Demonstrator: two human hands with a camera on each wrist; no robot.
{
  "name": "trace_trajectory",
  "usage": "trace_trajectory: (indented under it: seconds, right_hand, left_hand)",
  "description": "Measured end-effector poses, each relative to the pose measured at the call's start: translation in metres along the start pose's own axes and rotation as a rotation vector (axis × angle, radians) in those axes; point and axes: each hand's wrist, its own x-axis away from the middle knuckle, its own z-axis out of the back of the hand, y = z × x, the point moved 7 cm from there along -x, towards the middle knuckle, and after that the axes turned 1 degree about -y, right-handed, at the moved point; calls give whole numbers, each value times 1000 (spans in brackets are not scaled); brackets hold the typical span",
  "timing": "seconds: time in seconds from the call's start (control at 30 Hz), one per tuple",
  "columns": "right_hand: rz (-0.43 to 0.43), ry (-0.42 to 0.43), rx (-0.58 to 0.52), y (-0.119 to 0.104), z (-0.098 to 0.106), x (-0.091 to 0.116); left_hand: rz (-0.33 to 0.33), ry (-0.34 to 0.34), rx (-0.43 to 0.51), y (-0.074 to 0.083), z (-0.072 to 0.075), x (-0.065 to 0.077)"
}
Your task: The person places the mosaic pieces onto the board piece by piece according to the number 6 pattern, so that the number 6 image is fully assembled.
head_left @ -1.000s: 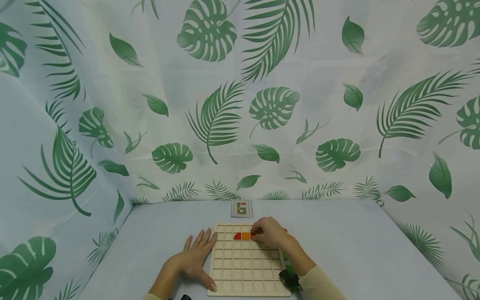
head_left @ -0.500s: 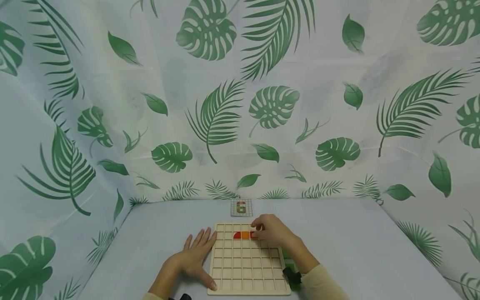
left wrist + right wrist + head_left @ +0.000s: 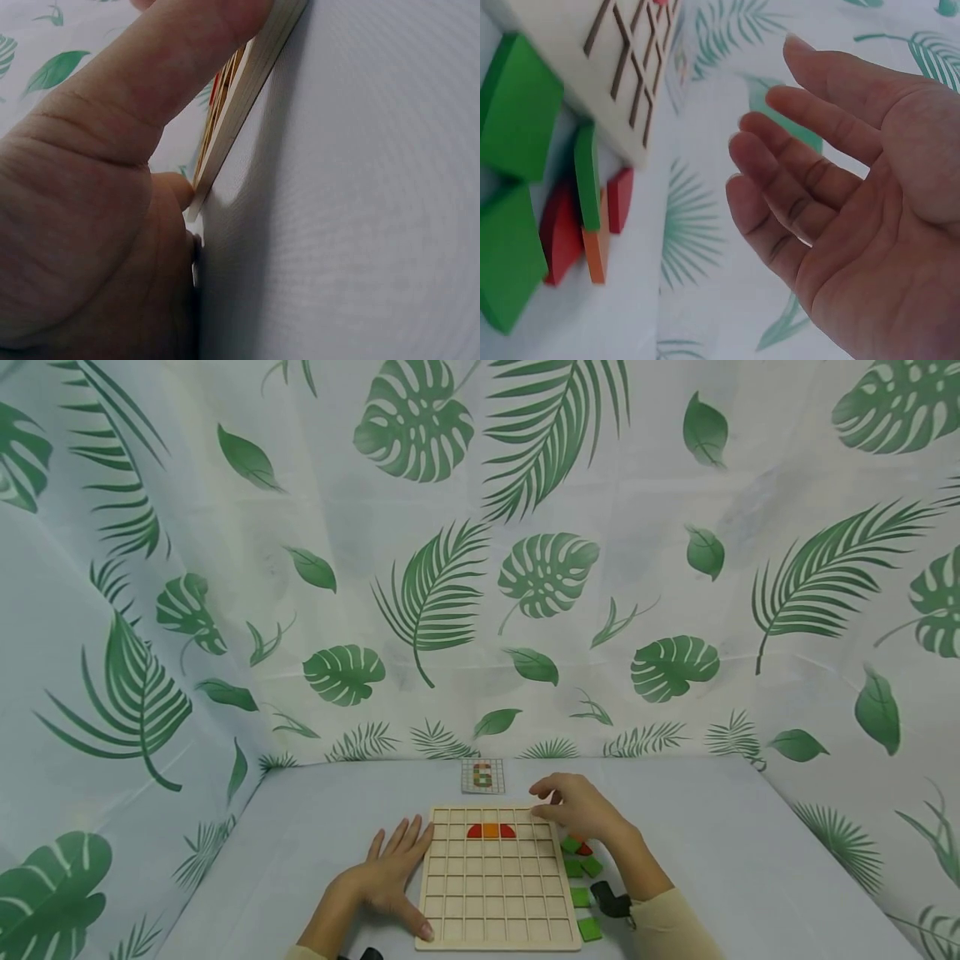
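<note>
Head view: your left hand [image 3: 386, 881] lies spread at the left edge of the pale wooden grid board [image 3: 492, 886]; lift it and the board could slide. Two red rounded tiles [image 3: 475, 832] flank an orange square tile [image 3: 491, 832] in one row; a bump could unseat them. Your right hand [image 3: 581, 806] is empty, thumb and fingers apart, by the far right corner.

Left wrist: thumb over the board's edge; sideways pressure could skew it.

Right wrist: loose green flat tiles [image 3: 521, 109] crowd loose red pieces [image 3: 559, 232] beside the board; a hasty pinch could scatter them.
</note>
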Motion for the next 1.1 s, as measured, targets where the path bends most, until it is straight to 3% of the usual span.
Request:
trace_trajectory:
  seconds: [0.2, 0.47, 1.1]
  right_hand:
    - [49, -61, 0, 4, 8, 7]
    - [32, -149, -28, 15, 10, 14]
    - [-92, -287, -38, 41, 3, 28]
  left_hand:
    - [-6, -15, 19, 1, 1, 1]
    - [-3, 0, 11, 4, 3, 2]
    - [0, -9, 23, 2, 1, 2]
